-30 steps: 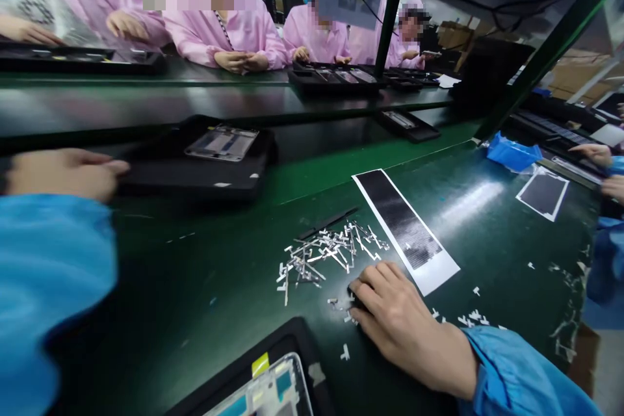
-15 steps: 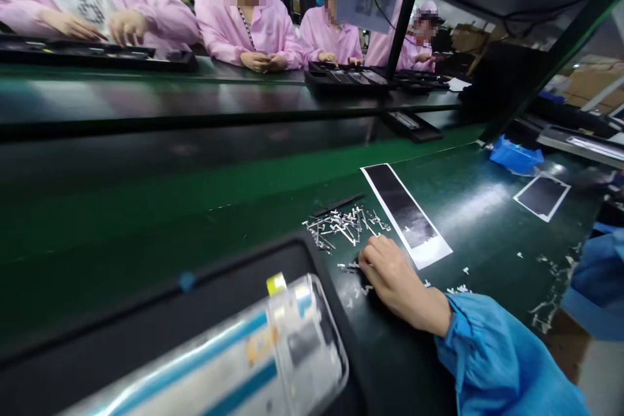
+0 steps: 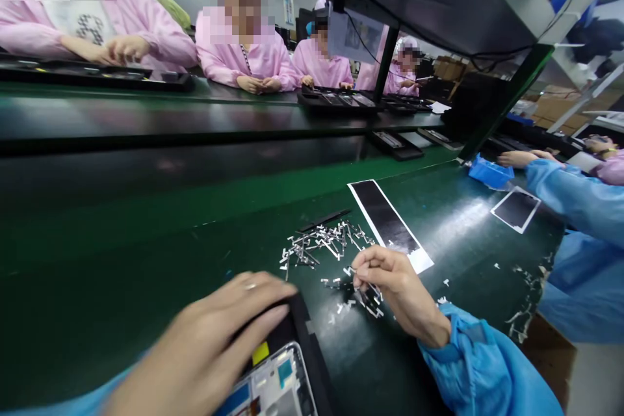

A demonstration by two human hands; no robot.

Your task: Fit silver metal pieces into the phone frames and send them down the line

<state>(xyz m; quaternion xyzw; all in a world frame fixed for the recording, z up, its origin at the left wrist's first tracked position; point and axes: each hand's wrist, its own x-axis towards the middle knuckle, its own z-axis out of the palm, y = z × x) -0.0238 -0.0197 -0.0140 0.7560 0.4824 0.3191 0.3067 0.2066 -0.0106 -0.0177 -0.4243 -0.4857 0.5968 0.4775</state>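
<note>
My left hand [image 3: 209,344], with a ring on one finger, lies over the far corner of a black tray [image 3: 312,351], gripping its rim. Inside that tray is a phone frame [image 3: 285,380] with blue film patches, and a yellow tab [image 3: 260,353] sticks out at its end. My right hand [image 3: 397,289] is closed in a pinch on a small silver strip [image 3: 349,271]. Beneath and beside the fingers lie several more loose strips [image 3: 373,307]. A bigger heap of these strips [image 3: 326,240] spreads just beyond, with a dark slim stick [image 3: 325,220] behind it.
A long black sheet with white borders [image 3: 390,218] lies past my right hand. Farther right are a blue bin [image 3: 491,172] and a smaller dark sheet [image 3: 517,209]. A co-worker's blue sleeve [image 3: 575,188] reaches in there. Across the bench, people in pink sit behind black trays [image 3: 336,101].
My left hand has come into view and onto the tray's corner. My right hand has lifted slightly and turned, now pinching a strip. The co-worker's arm at right has appeared.
</note>
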